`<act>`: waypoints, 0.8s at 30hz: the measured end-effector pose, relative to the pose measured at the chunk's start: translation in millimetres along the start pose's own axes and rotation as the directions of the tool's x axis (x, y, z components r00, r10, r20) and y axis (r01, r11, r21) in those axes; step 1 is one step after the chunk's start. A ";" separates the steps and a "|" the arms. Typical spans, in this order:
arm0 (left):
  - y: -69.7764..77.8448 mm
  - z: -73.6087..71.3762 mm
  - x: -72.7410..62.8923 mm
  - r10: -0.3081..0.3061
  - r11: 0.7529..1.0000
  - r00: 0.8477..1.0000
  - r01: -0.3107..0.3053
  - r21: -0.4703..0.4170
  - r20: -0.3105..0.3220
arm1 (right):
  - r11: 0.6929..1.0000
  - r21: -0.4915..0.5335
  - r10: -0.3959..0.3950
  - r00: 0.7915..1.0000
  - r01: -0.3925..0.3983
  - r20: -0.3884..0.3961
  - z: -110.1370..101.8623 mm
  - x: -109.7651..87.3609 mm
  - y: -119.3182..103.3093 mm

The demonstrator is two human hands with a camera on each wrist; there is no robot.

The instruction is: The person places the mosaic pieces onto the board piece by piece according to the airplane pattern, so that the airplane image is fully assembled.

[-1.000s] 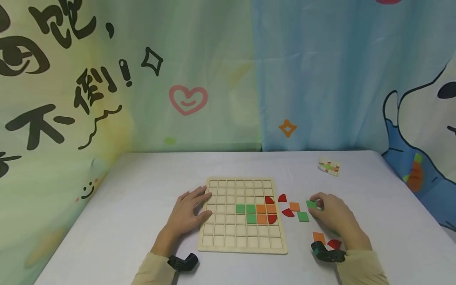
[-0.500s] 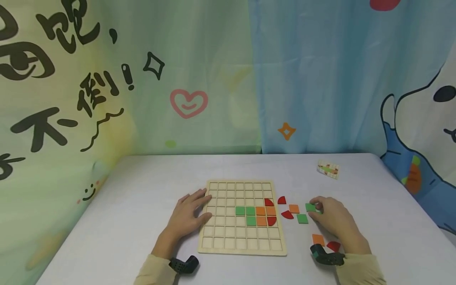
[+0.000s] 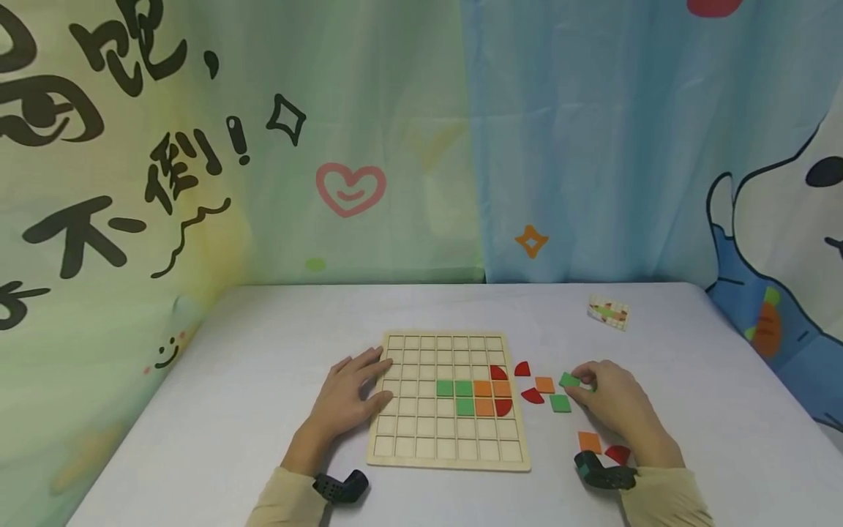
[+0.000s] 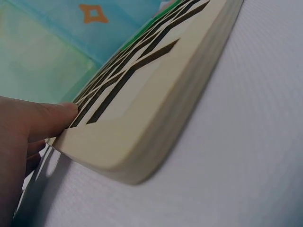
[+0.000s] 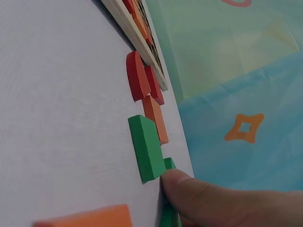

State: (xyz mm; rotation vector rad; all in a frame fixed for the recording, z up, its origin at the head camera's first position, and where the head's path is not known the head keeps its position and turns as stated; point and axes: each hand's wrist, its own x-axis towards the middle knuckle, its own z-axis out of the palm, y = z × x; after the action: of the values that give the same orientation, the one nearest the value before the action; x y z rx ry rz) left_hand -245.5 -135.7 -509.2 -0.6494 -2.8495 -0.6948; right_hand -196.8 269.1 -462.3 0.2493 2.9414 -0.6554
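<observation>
My right hand (image 3: 612, 391) pinches a green square tile (image 3: 569, 380) between thumb and fingers, the tile turned at an angle beside other loose pieces. In the right wrist view the thumb (image 5: 189, 189) covers part of that tile. Across from it, my left hand (image 3: 349, 391) rests on the left edge of a wooden grid board (image 3: 415, 424), fingers extended and thumb on the rim. Green squares (image 3: 445, 389), orange squares (image 3: 482, 389) and two red quarter-circles (image 3: 503, 407) sit in cells at the board's right side.
Right of the board lie loose red quarter-circles (image 3: 533, 396), an orange square (image 3: 544, 384) and another green square (image 3: 560, 403). Nearer the right wrist are an orange square (image 3: 589, 442) and a red piece (image 3: 617, 454). A small patterned card (image 3: 609, 312) lies at the back right.
The pinched green tile has shifted slightly left and turned in my right fingers. My left hand stays on the board's edge.
</observation>
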 end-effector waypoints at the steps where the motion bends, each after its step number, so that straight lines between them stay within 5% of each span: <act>1: 0.1 0.3 0.3 0.001 1.000 1.000 -0.001 0.002 -0.003 | 1.000 -0.002 0.000 1.000 0.000 -0.001 -0.3 0.2 0.4; 24: 0.1 -0.8 1.0 -0.014 1.000 1.000 0.014 -0.006 0.021 | 0.998 0.054 -0.025 0.996 0.030 -0.089 2.2 -1.9 -5.0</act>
State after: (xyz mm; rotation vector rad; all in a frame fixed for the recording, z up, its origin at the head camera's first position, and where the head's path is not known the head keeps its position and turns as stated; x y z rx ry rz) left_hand -246.3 -135.6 -508.2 -0.6417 -2.8749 -0.7029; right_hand -195.7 263.4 -462.0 0.2493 3.0192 -0.7495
